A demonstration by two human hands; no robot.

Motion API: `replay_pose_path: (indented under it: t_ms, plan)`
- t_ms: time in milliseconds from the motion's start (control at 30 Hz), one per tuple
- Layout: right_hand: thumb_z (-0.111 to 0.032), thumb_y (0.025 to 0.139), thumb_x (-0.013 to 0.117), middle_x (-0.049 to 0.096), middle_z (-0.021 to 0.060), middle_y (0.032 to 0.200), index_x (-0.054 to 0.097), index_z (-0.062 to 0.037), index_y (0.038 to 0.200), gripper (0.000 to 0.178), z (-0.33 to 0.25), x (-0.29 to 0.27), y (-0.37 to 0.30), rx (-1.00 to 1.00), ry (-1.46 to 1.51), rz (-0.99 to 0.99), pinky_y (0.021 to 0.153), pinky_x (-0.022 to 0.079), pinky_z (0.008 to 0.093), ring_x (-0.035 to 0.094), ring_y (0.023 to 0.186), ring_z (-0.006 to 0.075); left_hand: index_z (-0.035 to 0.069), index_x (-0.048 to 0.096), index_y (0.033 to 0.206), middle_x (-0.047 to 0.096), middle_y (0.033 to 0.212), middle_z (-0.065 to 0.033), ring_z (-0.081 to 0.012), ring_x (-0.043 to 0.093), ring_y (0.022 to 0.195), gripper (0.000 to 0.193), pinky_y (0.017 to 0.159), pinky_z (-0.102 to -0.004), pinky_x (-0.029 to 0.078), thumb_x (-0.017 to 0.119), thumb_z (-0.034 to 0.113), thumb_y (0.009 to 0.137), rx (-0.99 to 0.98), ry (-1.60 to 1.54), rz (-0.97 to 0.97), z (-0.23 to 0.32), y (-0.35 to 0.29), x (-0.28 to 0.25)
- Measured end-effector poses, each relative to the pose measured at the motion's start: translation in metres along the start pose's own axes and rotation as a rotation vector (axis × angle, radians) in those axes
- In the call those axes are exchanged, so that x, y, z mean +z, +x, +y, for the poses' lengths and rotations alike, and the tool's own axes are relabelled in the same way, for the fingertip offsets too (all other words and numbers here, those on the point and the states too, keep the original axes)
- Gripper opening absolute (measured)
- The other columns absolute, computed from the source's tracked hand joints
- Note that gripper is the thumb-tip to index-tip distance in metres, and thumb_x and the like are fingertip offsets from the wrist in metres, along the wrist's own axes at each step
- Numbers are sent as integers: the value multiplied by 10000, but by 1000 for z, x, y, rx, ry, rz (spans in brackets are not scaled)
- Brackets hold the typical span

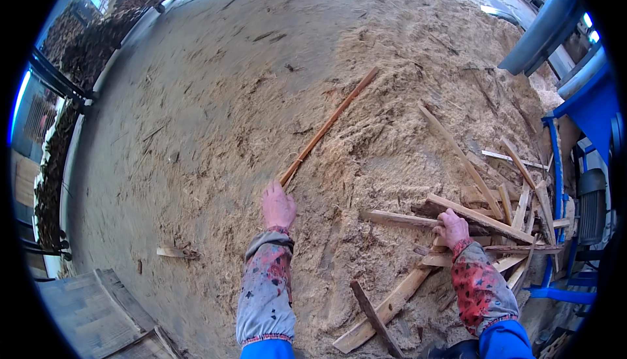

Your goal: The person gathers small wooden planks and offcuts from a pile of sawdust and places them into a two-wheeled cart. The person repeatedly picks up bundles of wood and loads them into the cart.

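Note:
My left hand is closed around the near end of a long, thin reddish-brown wooden strip. The strip slants away to the upper right, over the sawdust. My right hand grips a piece of scrap wood at the left side of a heap of offcuts. Its fingers bend over the wood, and the palm side is hidden. Just above these fingers, a thicker board crosses the heap. Both forearms wear patterned sleeve covers over blue sleeves.
Sawdust covers much of the floor. Loose wood pieces lie tangled at right, beside a blue metal frame and a grey motor. Grey pipes stand at upper right. Wooden panels lie at lower left; stacked wood lines the far left.

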State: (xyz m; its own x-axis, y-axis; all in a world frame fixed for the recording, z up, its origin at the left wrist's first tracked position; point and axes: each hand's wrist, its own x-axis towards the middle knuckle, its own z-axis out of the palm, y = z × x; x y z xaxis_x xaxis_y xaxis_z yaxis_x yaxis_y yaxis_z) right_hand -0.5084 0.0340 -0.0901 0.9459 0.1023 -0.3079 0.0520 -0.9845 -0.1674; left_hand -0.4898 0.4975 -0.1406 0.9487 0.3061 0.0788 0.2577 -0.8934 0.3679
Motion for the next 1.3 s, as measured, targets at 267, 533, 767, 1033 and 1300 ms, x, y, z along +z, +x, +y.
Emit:
replay_pose_path:
  t_ms: [267, 533, 767, 1033, 1300]
  plan:
    - [-248, 666, 779, 565, 94, 909, 621, -104, 899, 317, 1, 3, 1, 0, 57, 23, 708, 497, 440, 618, 812, 338, 1, 524, 1035, 553, 1060, -195, -365, 524, 988, 320, 860, -446, 443, 628, 123, 758, -54, 86, -117, 19, 2, 17]
    - [-255, 714, 723, 552, 101, 918, 592, -130, 880, 246, 7, 11, 1, -58, 0, 72, 675, 494, 478, 619, 787, 351, 18, 543, 862, 626, 797, -227, -389, 626, 790, 190, 702, -481, 492, 589, 141, 725, -31, 57, -323, 42, -24, 6]
    - [-274, 713, 735, 545, 99, 921, 593, -116, 874, 267, 12, 15, 3, -93, 14, 60, 683, 493, 472, 616, 810, 355, 23, 583, 1039, 645, 832, -195, -376, 628, 815, 382, 735, -438, 489, 607, 161, 684, -183, -329, -496, 75, -110, -50]
    - [-311, 721, 731, 552, 82, 951, 617, -118, 916, 297, 14, 24, 5, -127, 77, 43, 750, 490, 443, 611, 876, 333, -17, 589, 1003, 626, 776, -60, -137, 587, 692, 323, 620, -280, 487, 657, 66, 699, -590, -721, -821, 123, -335, -86]
    - [-333, 756, 714, 538, 102, 998, 609, -116, 972, 323, 20, 21, -1, -89, 41, 37, 760, 492, 452, 610, 892, 351, -64, 599, 988, 668, 869, -204, -290, 654, 811, 552, 729, -380, 503, 795, 349, 678, -825, -625, -760, 182, -465, -18]
